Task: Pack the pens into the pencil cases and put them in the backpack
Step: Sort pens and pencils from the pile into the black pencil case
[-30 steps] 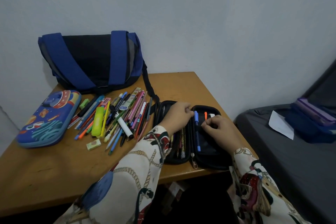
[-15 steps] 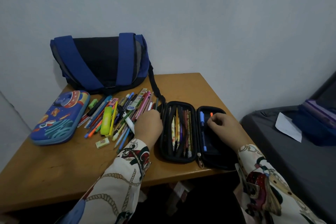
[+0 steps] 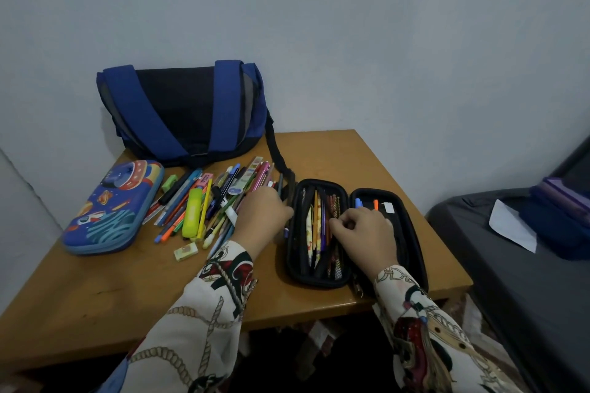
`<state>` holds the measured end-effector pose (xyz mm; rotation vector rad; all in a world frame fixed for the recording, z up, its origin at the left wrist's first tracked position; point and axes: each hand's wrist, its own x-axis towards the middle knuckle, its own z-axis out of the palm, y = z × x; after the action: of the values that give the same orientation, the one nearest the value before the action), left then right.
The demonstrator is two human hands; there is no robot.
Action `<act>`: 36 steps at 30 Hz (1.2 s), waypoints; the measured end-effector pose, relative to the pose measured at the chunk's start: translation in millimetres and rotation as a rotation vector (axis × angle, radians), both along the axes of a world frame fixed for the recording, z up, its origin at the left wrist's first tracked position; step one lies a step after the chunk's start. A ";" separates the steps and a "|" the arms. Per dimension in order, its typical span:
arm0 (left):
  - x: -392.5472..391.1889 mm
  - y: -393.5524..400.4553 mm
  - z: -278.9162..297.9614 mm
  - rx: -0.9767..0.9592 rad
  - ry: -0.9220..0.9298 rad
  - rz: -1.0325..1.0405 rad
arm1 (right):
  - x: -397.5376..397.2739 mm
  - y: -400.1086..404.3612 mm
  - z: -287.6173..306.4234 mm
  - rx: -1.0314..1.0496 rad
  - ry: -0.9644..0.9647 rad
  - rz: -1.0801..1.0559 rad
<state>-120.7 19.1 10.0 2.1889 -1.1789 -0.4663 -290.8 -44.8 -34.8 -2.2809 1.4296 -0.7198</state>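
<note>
1. Head view: wooden table (image 3: 95, 297) against a pale wall; a person in patterned sleeves reaches over it with both hands.
2. Backpack (image 3: 182, 112), blue and black, sits at the table's back edge against the wall; its strap (image 3: 277, 153) trails forward to the black case.
3. Blue case (image 3: 111, 207), rocket print, lies closed at the table's left side, just in front of the backpack.
4. Pen pile (image 3: 207, 201) lies loose between the blue case and the black case: pens, pencils and a yellow highlighter (image 3: 193, 215). A green eraser (image 3: 169, 182) sits at the pile's back left; a pale eraser (image 3: 185, 251) lies just in front of the pile.
5. Black case (image 3: 319, 279) lies open flat near the table's front right edge. Left half holds a row of pens and pencils; right half shows a blue pen (image 3: 358, 202) and an orange tip (image 3: 375, 203) at its far end.
6. Left hand (image 3: 261, 220): rests on the right edge of the pile, touching the black case's left rim, fingers curled down over the pens. Cannot tell whether it grips one.
7. Right hand (image 3: 364, 233): over the black case's middle, fingers curled, tips at the pens in the left half. Cannot tell whether it pinches one.
8. Right of the table: dark surface (image 3: 510, 281) with a white paper (image 3: 510, 226) and a blue object (image 3: 562, 217), well apart from the table items.
</note>
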 end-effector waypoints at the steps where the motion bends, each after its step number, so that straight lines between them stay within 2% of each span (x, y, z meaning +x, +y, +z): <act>1: -4.4 2.2 0.9 -0.012 0.028 -0.017 | 0.3 -0.6 -1.0 -0.005 -0.020 -0.004; 5: -24.3 7.7 -6.8 0.032 0.047 -0.105 | 1.9 -1.5 -4.2 -0.018 -0.091 0.004; 11: -44.1 7.2 -11.2 0.115 -0.133 -0.169 | 3.3 -1.0 -5.0 -0.037 -0.143 0.009; 14: -49.7 8.8 -12.6 0.086 -0.248 -0.218 | 3.6 -0.4 -4.8 -0.039 -0.149 0.006; 21: -54.5 12.0 -17.0 0.050 -0.319 -0.293 | 3.4 -0.6 -6.3 -0.049 -0.153 0.001; 26: -49.7 10.7 -22.1 0.026 -0.294 -0.411 | 2.6 0.5 -5.5 -0.055 -0.164 0.006; 28: -48.2 11.9 -22.3 -0.072 -0.224 -0.372 | 2.6 1.8 -3.8 -0.049 -0.160 0.000; 30: -42.2 12.0 -22.3 -0.203 -0.101 -0.205 | 2.9 3.1 -2.4 -0.044 -0.150 -0.006; 32: -31.3 12.2 -23.0 -0.281 -0.065 -0.030 | 3.3 4.6 -1.2 -0.015 -0.169 -0.012; 34: -19.6 11.1 -23.9 -0.269 -0.082 0.049 | 2.9 5.9 0.2 0.033 -0.234 -0.025; 36: -10.9 9.0 -25.0 -0.199 -0.104 0.042 | 2.5 6.8 0.9 0.057 -0.287 -0.050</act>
<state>-131.6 28.1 -15.0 2.0822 -1.1785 -0.2096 -288.3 -38.1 -33.8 -2.0087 1.3559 -0.9653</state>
